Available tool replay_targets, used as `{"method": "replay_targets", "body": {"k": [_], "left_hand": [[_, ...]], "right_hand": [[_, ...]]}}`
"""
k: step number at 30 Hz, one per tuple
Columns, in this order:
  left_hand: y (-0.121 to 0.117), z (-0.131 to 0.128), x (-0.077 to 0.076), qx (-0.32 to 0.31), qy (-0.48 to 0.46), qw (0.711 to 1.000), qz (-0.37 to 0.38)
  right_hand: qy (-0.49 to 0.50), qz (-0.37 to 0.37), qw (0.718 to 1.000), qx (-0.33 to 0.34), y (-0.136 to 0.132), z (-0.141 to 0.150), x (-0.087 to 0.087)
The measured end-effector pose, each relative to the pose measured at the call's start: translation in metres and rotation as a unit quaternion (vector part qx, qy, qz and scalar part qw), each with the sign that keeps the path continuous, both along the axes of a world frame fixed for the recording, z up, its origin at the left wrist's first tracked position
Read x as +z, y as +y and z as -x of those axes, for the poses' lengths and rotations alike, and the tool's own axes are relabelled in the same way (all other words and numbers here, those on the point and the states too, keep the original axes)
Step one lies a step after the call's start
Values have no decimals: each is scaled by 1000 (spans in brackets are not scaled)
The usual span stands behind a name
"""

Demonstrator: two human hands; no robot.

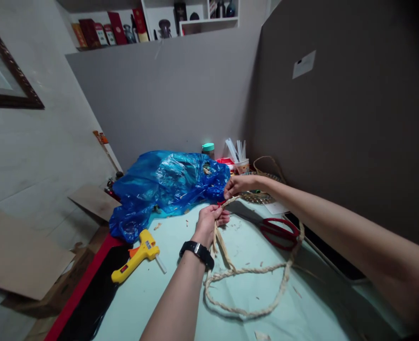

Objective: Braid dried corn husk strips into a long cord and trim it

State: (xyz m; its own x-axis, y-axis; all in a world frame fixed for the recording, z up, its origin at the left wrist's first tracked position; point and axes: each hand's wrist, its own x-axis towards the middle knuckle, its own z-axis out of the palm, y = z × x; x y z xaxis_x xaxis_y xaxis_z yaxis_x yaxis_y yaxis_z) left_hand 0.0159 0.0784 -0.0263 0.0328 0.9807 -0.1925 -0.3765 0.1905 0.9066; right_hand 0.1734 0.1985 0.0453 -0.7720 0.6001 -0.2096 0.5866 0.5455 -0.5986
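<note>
A braided straw rope (245, 313) lies in a large loop on the table, and one end rises to my hands. My left hand (211, 220), with a black watch on the wrist, is closed around this end. Loose straw strands hang below its fingers. A small bit of red string (220, 203) shows at the rope by my left thumb. Just above, my right hand (236, 185) is closed in a pinch beside the rope; what its fingertips hold is too small to tell. Scissors with red handles (262, 228) lie right of my hands, near the rope.
A blue plastic bag (173, 180) sprawls behind my hands. To the left lies a yellow glue gun (138, 258). Glue sticks in a cup (242, 166), a green-lidded jar (208, 149) and a woven tray (262, 197) stand at the back. Grey panels (166, 99) bound the table.
</note>
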Motion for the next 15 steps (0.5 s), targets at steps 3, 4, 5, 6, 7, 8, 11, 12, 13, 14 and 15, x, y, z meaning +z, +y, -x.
{"method": "replay_targets", "body": {"k": [3,4,5,6,7,8,11,12,13,14,15], "left_hand": [[1,0,0,3,-31,999,7],[1,0,-1,5,-39,999,8],[1,-1,-1,6,-46,999,7],[1,-1,-1,8,-52,999,6],[1,-1,-2,9,-56,998,4],[1,-1,-2,9,-59,998,3],[0,-1,-1,13,-61,998,-5],[0,-1,-1,15,-60,998,-8],[0,-1,-1,17,-57,998,-12],[0,-1,-1,20,-51,998,-15],[1,-2,-1,23,-42,999,-19]], "right_hand": [[70,48,996,-17,-7,-21,-20],[88,61,994,-25,-11,-27,-26],[106,71,991,-35,-15,-32,-32],[120,80,989,-44,-19,-35,-37],[132,87,986,-52,-23,-37,-42],[143,92,984,-57,-27,-39,-47],[165,89,980,-62,-41,-37,-56],[166,82,981,-61,-47,-35,-58],[164,74,982,-59,-53,-31,-58],[158,64,984,-56,-60,-27,-58],[149,51,986,-51,-68,-23,-57]]}}
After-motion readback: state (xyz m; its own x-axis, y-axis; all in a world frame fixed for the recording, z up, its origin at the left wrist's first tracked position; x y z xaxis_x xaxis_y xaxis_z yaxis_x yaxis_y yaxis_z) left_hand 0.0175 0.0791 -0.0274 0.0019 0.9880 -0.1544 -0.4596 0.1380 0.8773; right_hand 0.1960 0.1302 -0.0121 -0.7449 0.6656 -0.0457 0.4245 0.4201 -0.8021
